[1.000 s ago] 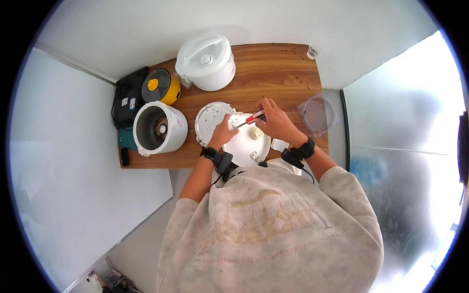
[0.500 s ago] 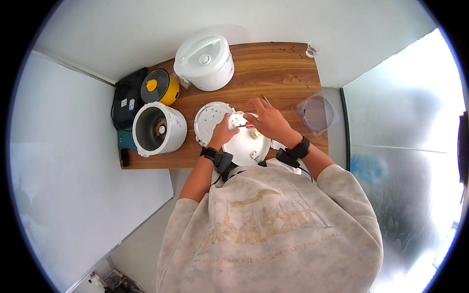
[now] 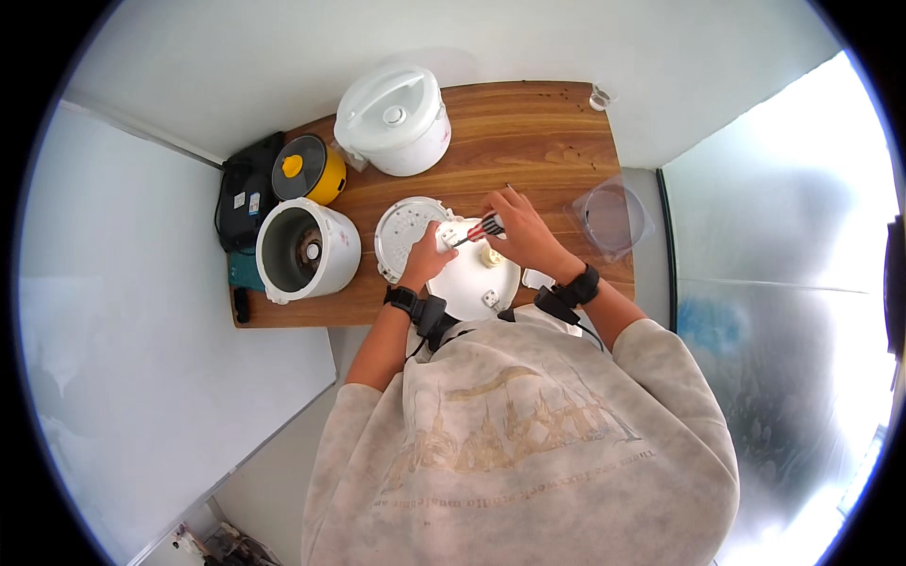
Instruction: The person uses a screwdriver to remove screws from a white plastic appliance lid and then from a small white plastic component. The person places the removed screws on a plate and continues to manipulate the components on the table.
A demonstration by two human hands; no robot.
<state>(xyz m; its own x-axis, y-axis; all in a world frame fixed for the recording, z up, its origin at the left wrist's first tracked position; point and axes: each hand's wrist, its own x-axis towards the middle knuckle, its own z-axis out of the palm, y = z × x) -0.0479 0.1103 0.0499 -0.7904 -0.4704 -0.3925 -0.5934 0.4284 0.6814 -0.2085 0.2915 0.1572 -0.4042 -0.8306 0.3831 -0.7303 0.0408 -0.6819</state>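
White plastic for the round lid [image 3: 472, 283], set at the near edge of the wooden table [image 3: 528, 132], close against the shirt [image 3: 528, 424]. By its upper-left rim, a small white block [image 3: 450, 234], with the tip of a red, black and white screwdriver [image 3: 484, 227] brought down to it at a slant. Left hand [image 3: 424, 257] clasped about that rim, thumb and forefinger beside the block; right hand [image 3: 524, 234] with fingers curled around the screwdriver handle.

For good work here, probably: stand the shaft straighter, press firmly before twisting, turn in short strokes, and brace the lid with the left thumb clear of the tip.

Also on the lid, a cream knob [image 3: 491, 257] and a second block [image 3: 491, 300]. Just to the left, a white plate full of holes [image 3: 401, 226]; farther left, an open white pot [image 3: 343, 250]. Beyond, a covered white cooker [image 3: 415, 146]; off to the right, a clear tub [image 3: 613, 226].

Hard to make out: the very end of the tip and anything beneath, too small and pale. Left fingertips mostly tucked from sight, firmness impossible to judge. Lid's near edge, hidden by the shirt; plate's right side, partly behind the left hand.
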